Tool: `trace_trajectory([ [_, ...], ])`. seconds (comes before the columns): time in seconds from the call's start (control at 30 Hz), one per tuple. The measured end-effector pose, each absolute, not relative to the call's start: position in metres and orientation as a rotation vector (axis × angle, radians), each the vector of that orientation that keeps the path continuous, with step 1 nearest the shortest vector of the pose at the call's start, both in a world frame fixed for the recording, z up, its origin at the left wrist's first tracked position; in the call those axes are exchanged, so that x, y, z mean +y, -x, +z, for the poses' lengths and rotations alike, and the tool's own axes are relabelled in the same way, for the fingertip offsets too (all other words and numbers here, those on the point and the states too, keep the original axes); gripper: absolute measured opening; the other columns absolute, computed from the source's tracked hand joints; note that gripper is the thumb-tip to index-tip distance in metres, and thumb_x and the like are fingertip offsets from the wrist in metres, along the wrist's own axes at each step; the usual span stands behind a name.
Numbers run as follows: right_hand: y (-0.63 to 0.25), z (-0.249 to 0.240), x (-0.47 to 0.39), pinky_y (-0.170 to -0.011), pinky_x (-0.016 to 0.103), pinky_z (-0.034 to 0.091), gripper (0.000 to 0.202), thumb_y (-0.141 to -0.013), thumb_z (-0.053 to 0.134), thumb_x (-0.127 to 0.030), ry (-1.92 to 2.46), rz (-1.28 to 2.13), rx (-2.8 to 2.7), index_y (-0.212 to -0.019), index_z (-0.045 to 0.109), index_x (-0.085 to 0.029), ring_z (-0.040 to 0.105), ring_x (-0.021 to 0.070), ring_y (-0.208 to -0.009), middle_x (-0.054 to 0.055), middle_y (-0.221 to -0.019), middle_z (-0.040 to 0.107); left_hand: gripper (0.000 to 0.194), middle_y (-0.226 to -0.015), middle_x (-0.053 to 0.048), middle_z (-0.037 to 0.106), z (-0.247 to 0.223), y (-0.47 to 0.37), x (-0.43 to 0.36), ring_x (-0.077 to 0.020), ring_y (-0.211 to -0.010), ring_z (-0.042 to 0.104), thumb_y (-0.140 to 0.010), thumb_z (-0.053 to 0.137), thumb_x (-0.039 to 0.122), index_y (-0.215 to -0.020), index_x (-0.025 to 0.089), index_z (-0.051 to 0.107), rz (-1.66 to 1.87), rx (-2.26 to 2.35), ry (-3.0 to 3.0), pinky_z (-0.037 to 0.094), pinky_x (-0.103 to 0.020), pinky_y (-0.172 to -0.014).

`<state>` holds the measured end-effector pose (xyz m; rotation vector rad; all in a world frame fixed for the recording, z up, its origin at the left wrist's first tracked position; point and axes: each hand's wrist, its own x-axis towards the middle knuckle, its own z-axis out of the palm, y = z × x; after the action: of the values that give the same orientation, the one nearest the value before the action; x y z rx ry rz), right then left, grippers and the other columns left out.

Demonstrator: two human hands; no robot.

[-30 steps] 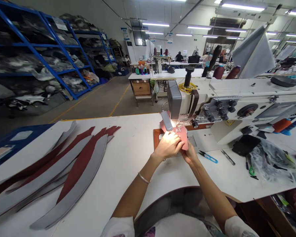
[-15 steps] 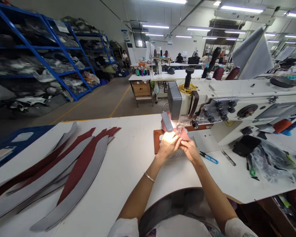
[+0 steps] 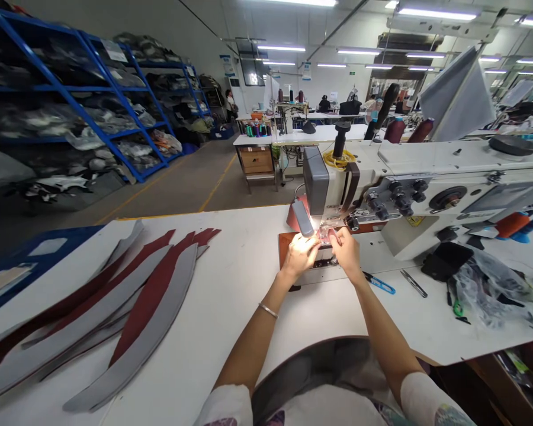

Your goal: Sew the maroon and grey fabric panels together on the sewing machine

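Under the lit head of a white sewing machine [image 3: 337,195] lies a small piece of red fabric [image 3: 295,218], partly behind the grey lamp [image 3: 302,218]. My left hand [image 3: 300,253] is closed at the near left of the presser foot, its fingertips pinching the fabric's edge in the glare. On the other side of the needle, my right hand [image 3: 345,248] pinches the fabric between thumb and fingers. Much of the fabric is hidden by the hands and the machine. Blue thread snips [image 3: 380,284] lie just right of my right hand.
Long grey and dark red cut panels [image 3: 160,307] lie overlapping on the left of the white table [image 3: 235,296]. Metal snips [image 3: 413,283] and a clear plastic bag [image 3: 493,290] lie at the right. Blue shelving [image 3: 115,106] stands beyond the table at left.
My right hand has moved slightly up and away from my left hand, beside the needle area. The fabric has shifted away from me, and more of the machine bed shows between my hands.
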<state>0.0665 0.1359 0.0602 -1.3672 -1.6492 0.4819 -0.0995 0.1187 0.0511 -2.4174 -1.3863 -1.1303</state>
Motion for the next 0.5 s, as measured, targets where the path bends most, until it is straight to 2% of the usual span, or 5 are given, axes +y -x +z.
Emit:
trace_trajectory([
  [0.13,-0.0639,0.0615,0.1423,-0.061,0.026,0.035,0.019,-0.085,0.048,-0.04,1.435,0.455,-1.664,-0.075,0.047,-0.024,0.054,0.0169,-0.054,-0.003,-0.052,0.056,0.02,-0.11,-0.007,0.069,0.0532,0.0992,0.1236,-0.0195,-0.108,0.062,-0.094,0.046,0.025,-0.099,0.021,0.066,-1.238,-1.431,2.424,0.046,-0.038,-0.098],
  [0.37,-0.0653,0.0617,0.1444,-0.061,0.026,0.033,0.022,-0.086,0.047,-0.04,1.439,0.429,-1.688,-0.072,0.046,-0.023,0.051,0.0162,-0.053,-0.004,-0.048,0.052,0.02,-0.103,-0.007,0.069,0.0492,0.0993,0.1276,-0.019,-0.106,0.061,-0.094,0.048,0.027,-0.097,0.02,0.066,-1.34,-1.506,2.418,0.048,-0.036,-0.096],
  [0.5,-0.0659,0.0603,0.1453,-0.06,0.026,0.032,0.022,-0.086,0.048,-0.041,1.442,0.419,-1.705,-0.074,0.05,-0.023,0.052,0.0162,-0.053,-0.004,-0.048,0.052,0.023,-0.107,-0.009,0.068,0.0486,0.0959,0.124,-0.0207,-0.11,0.059,-0.095,0.047,0.028,-0.095,0.018,0.067,-1.426,-1.529,2.444,0.046,-0.038,-0.099],
])
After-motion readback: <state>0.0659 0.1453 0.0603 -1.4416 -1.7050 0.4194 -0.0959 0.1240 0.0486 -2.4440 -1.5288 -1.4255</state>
